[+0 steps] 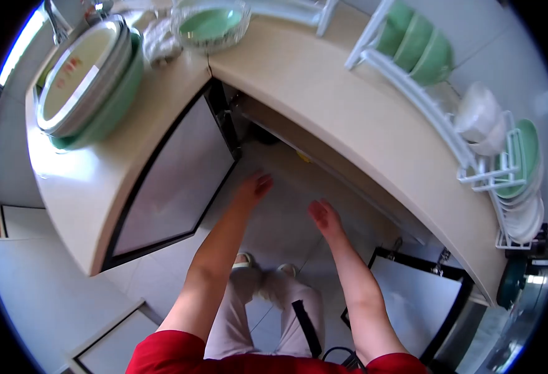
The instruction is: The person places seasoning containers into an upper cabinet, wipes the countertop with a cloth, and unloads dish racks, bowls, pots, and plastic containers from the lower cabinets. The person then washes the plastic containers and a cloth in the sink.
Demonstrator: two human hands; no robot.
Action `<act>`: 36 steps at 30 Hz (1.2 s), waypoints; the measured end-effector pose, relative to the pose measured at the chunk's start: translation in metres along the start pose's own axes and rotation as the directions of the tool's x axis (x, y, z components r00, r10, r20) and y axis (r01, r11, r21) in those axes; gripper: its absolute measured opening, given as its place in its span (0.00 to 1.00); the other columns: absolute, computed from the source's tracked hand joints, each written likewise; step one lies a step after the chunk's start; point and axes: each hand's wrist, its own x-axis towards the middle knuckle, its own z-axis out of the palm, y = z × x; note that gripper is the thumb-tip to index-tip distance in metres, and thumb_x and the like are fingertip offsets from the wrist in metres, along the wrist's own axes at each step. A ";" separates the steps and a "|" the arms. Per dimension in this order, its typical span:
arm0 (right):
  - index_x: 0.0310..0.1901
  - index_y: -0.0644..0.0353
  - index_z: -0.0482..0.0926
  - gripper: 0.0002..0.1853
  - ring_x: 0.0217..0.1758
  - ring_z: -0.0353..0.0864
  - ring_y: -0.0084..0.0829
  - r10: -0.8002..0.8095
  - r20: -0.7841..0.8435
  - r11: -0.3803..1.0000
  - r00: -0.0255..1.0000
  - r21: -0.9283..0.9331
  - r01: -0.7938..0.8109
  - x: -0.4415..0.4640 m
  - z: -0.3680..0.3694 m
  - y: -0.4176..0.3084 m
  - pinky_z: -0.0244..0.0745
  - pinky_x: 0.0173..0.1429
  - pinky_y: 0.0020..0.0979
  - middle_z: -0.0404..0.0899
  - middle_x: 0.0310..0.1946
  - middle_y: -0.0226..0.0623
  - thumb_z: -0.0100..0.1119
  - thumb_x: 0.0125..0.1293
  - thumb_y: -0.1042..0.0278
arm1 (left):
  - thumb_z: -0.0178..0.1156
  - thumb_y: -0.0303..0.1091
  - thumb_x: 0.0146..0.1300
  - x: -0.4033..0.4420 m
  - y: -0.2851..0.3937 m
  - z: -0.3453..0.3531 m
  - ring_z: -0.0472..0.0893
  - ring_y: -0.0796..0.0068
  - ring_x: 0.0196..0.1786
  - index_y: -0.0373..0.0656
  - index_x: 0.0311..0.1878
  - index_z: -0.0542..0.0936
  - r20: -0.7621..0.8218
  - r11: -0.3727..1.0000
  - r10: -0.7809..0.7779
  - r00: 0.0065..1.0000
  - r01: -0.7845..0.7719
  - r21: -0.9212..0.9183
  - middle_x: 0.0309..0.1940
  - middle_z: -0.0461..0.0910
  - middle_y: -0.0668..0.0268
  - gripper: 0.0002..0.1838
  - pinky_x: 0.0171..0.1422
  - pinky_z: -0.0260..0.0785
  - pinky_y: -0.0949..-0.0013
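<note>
A: What is the largest thing around you?
B: The cream surface (299, 81), bending at a corner ahead of you; every place here is given from it.

A: And under it?
B: The open cabinet (349, 177), directly below the surface's front edge and nearest your hands. A framed white panel (174, 181) stands under its left part; whether that is a swung door or a fixed front, you cannot tell. The right door (411, 293) hangs wide on its hinges below its right part, which leaves the inside exposed.

A: What sits on top?
B: A white rack (369, 36) along the surface's back. On its left end, stacked basins (77, 81), nested, probably to save room. Near its corner, a clear glass bowl (215, 43) with a green one inside. In the rack, green bowls (420, 47) stand on edge, likely to drain and stay apart.

A: Your hands?
B: Both below the surface's front edge, well apart. Your left hand (256, 185) has fingers loosely curled; your right hand (325, 218) has fingers fairly straight and parted. Neither visibly holds anything. You cannot tell how deep they reach.

A: The smallest thing?
B: A yellow scrap (303, 156) beneath the surface, too small to identify.
</note>
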 end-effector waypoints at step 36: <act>0.56 0.56 0.69 0.22 0.45 0.77 0.26 -0.412 0.064 0.688 0.909 -0.633 0.356 0.352 -0.093 -0.072 0.75 0.49 0.24 0.76 0.48 0.32 0.59 0.60 0.68 | 0.43 0.60 0.65 0.312 -0.110 0.008 0.71 0.70 0.53 0.52 0.54 0.71 0.263 0.826 0.134 0.955 -0.255 0.503 0.49 0.74 0.69 0.25 0.60 0.62 0.56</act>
